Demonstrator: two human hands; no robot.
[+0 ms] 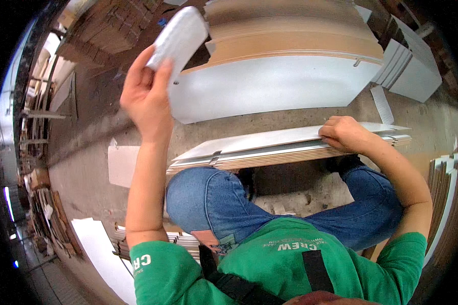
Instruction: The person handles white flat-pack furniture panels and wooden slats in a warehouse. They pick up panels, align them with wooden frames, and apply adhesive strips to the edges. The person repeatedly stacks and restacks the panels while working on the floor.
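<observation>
Raised at the upper left, my left hand pinches a small white rounded-corner piece of cardboard between thumb and fingers. A bundle of white-faced corrugated cardboard sheets stands on edge across the front of my knees, its brown layers showing along the top. My right hand is closed over the top edge of the front sheet, toward the right end of that bundle. Slots are cut in the sheets near both ends. Farther off, a large stack of cardboard has a white front panel.
White boxlike stacks stand at the far right, with a loose white strip before them. A pale sheet lies on the concrete floor at left. More white sheets are beside me at lower left, and others at right.
</observation>
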